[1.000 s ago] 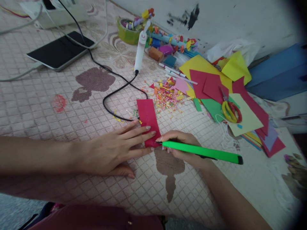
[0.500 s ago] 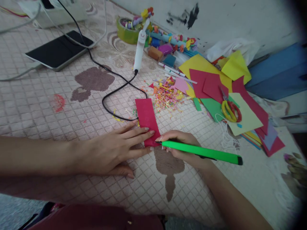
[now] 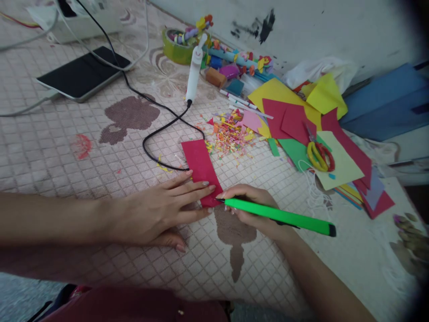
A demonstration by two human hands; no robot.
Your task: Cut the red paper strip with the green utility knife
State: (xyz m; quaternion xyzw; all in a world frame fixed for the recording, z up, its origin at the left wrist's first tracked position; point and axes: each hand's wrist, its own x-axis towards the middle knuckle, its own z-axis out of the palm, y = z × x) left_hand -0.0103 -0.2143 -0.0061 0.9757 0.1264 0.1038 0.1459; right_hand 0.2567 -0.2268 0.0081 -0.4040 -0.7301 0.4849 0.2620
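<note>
A red strip of paper (image 3: 200, 158) lies on the patterned tablecloth in front of me. My left hand (image 3: 167, 205) rests flat with fingers spread, its fingertips pressing on the lower part of the strip. A bright green pen (image 3: 281, 216) is pinched in my right hand (image 3: 253, 203). Its dark tip touches the strip near the lower right corner, and its black end points right. Faint marks show on the red paper, too small to make out. The far end of the strip is beside the black cable and a pile of paper scraps (image 3: 233, 134).
A white corded tool (image 3: 194, 74) stands behind the strip, its black cable (image 3: 145, 142) looping left. Left is a dark tablet (image 3: 85, 74). To the right lie coloured paper sheets (image 3: 279, 118), scissors (image 3: 318, 156) and white string (image 3: 311, 188). Green tape (image 3: 179, 52) sits at the back.
The far end of the red strip has swung slightly left under my left fingers. The pen tip has shifted a little left along the strip's lower end.
</note>
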